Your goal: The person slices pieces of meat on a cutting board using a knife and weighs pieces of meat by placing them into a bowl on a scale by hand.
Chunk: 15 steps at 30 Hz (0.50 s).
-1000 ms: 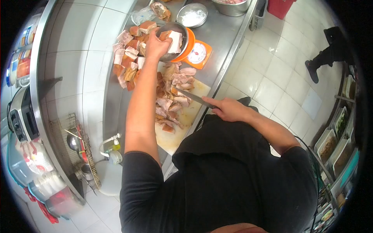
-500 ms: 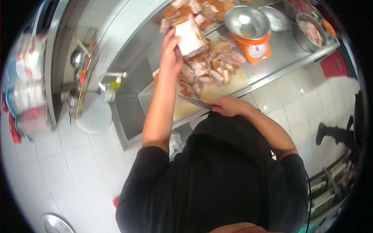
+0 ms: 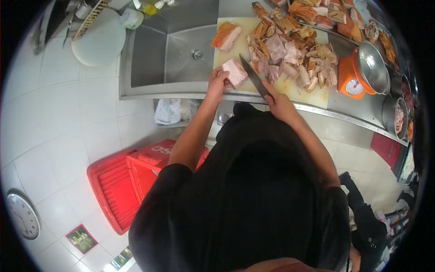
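Note:
My left hand [image 3: 218,80] is closed on a pale block of pork [image 3: 234,73] at the near left of the cutting board [image 3: 297,93]. In my right hand [image 3: 279,103] is a knife [image 3: 254,78], its blade pointing away from me, just right of that block. I cannot tell whether the blade touches the meat. Farther back on the board lies a second pork block [image 3: 226,36] with browned skin. A heap of cut roasted meat [image 3: 290,52] covers the middle and right of the board.
Left of the board is a steel sink [image 3: 181,63]. An orange scale [image 3: 352,79] with a metal bowl [image 3: 372,63] stands to the right, beside pots of meat [image 3: 398,119]. More roasted pieces [image 3: 312,12] lie behind. A red bin [image 3: 118,186] is at lower left; another person [image 3: 367,222] is lower right.
My left hand has brought the pork block from the far pile down to the board's near left. The knife has swung to point away, beside the block. My view has shifted.

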Motion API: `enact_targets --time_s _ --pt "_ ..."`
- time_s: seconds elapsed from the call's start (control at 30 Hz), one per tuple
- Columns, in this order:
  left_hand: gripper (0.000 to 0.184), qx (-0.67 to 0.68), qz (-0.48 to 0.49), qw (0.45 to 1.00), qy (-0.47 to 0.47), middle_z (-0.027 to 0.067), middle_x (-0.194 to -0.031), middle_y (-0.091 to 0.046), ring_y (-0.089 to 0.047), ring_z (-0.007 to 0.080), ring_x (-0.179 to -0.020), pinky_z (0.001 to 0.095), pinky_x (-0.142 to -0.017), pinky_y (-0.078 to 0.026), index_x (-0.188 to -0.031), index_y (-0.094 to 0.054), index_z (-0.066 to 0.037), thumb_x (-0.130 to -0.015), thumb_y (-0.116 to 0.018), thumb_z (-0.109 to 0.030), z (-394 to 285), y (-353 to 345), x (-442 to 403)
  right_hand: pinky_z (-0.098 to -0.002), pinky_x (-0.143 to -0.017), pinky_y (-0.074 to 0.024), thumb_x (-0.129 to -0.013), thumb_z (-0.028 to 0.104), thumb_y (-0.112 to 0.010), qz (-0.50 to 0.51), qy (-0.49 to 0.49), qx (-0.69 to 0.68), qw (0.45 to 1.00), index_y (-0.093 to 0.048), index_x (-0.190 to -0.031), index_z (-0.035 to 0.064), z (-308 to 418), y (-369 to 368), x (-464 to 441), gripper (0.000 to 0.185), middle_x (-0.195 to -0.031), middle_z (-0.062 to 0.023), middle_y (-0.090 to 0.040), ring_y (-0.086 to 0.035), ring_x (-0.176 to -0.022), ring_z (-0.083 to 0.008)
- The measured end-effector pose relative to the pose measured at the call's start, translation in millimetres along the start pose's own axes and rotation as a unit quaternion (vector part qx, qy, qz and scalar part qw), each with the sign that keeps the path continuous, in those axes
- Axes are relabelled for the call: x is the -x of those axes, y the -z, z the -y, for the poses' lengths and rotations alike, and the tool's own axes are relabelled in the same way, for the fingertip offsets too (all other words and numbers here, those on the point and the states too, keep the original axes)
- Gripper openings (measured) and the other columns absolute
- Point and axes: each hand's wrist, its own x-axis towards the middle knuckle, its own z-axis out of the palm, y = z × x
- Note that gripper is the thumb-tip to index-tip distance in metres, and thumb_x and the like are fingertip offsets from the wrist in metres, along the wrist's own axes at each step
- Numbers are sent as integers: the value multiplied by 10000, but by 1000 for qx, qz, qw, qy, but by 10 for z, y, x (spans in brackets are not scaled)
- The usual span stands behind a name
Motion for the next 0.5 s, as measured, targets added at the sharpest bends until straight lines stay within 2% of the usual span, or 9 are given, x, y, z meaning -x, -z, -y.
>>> enact_targets --time_s 0.1,0.2,0.27,0.3,0.33,0.4,0.43,0.5 --pt "439 -65 -12 998 -20 127 -1001 -699 -707 222 -811 384 -729 -602 -1356 -508 -43 -965 -675 -153 6 71 80 -564 -877 -531 -1030 177 -594 -17 -10 22 1000 -412 -1593 218 267 56 -49 593 -1030 -322 -703 -672 -962 -521" --pt "459 -305 -45 941 -138 172 -1091 -685 -704 309 -958 434 -855 -576 -1349 -535 -30 -942 -698 -163 140 254 52 -570 -832 -536 -1024 172 -601 -40 23 38 998 -406 -1596 225 518 93 -75 606 -974 -318 -704 -677 -912 -516" --pt "467 -360 -68 897 -248 201 -1180 -657 -660 359 -1081 456 -947 -533 -1334 -561 -29 -916 -717 -166 0 187 189 -552 -837 -541 -1024 159 -606 -42 19 54 997 -416 -1594 230 693 116 -108 604 -1002 -312 -707 -683 -928 -505" --pt "471 -385 -79 869 -302 215 -1224 -643 -639 385 -1143 467 -993 -511 -1326 -573 -29 -903 -726 -168 -85 144 245 -533 -853 -546 -1027 149 -610 -33 1 68 997 -427 -1591 233 793 126 -117 599 -1040 -309 -710 -688 -955 -497" --pt "472 -394 -71 843 -359 218 -1218 -641 -636 383 -1132 456 -964 -522 -1321 -581 -24 -893 -735 -147 -112 134 222 -514 -870 -550 -1030 138 -613 -26 -16 81 996 -439 -1589 235 869 125 -130 594 -1078 -305 -713 -693 -981 -490" --pt "475 -404 -58 782 -471 222 -1205 -635 -631 380 -1109 432 -906 -543 -1312 -598 -15 -872 -753 -105 -151 107 122 -553 -801 -543 -1015 150 -614 -13 -1 108 994 -421 -1594 238 963 111 -162 617 -961 -304 -706 -690 -880 -484" --pt "443 -396 -44 788 -469 222 -1217 -633 -620 393 -1127 453 -941 -524 -1280 -616 -25 -866 -747 -112 -150 87 99 -573 -766 -539 -1007 157 -615 -7 7 122 993 -413 -1596 239 993 101 -176 629 -902 -304 -702 -689 -829 -481" --pt "380 -380 -18 798 -467 222 -1240 -627 -598 420 -1164 494 -1012 -486 -1215 -654 -44 -852 -735 -125 -147 43 57 -569 -767 -544 -1005 154 -616 5 9 138 990 -407 -1599 239 1036 67 -208 636 -894 -300 -704 -691 -823 -476"
